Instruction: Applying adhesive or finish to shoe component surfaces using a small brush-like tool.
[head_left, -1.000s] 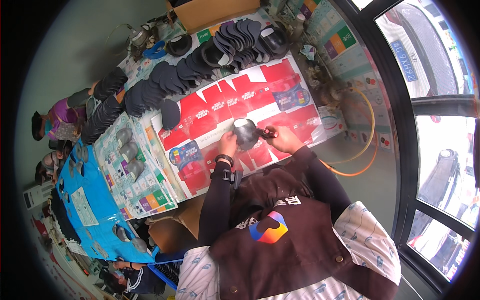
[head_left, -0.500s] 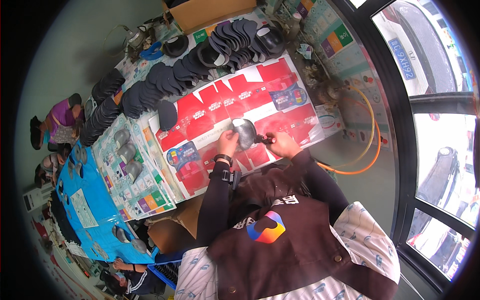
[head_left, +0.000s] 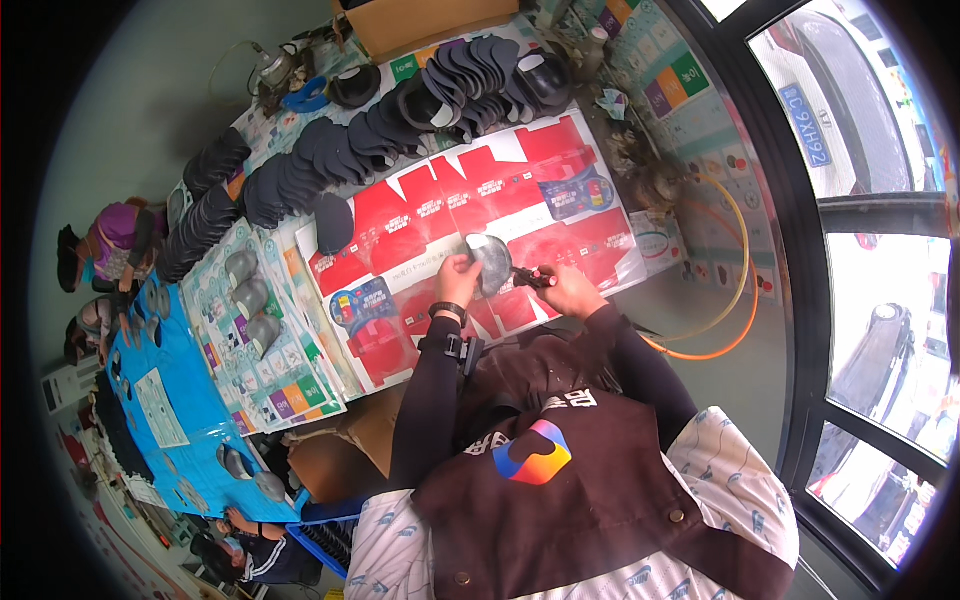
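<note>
Left hand (head_left: 457, 281) pinches the grey domed piece (head_left: 491, 264), no gap, piece just right of those fingertips; right hand (head_left: 570, 291) curls round a black tool (head_left: 530, 277) (tip contact unclear). Probably mid surface-work; next calls for steady pinch, careful aim.

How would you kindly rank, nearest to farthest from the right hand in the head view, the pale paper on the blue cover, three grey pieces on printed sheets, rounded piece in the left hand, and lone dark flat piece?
From the right hand:
1. Rounded piece, just left.
2. Lone dark flat piece, farther left.
3. Three grey pieces, left again.
4. Pale paper, far left.
</note>
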